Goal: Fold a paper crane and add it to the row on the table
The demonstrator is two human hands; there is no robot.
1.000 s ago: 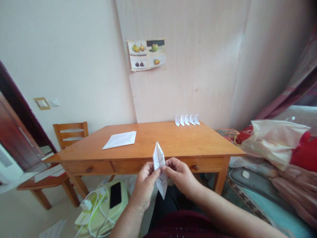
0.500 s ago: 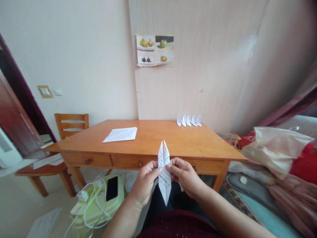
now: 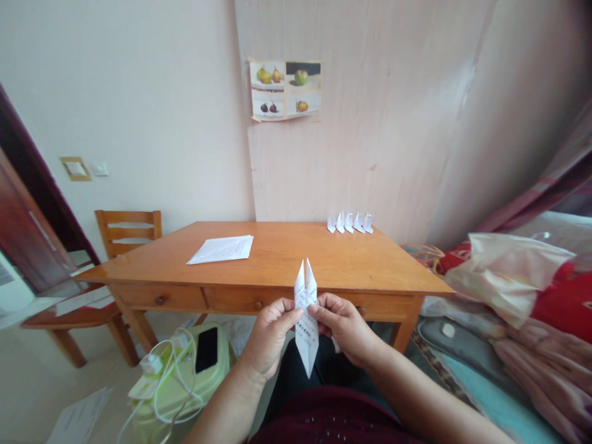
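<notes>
A folded paper (image 3: 306, 336), white with printed characters, is held upright in front of the table edge, above my lap. It is long and narrow, with two split points at the top and one point at the bottom. My left hand (image 3: 274, 333) pinches its left edge between thumb and fingers. On the right edge, my right hand (image 3: 341, 324) grips it with the thumb lying on the front face. The fingertips behind the paper are hidden.
Several folded paper pieces (image 3: 349, 222) stand in a row at the back right of the wooden table (image 3: 277, 259). A paper stack (image 3: 221, 249) lies at its left. Below are a green box (image 3: 217, 370) bearing a phone (image 3: 206, 349) and white cables (image 3: 173, 376), and a chair (image 3: 129, 231).
The view has shifted slightly, so the table and wall appear a little further left. Both hands keep their hold on the folded paper, which looks tilted slightly differently.
</notes>
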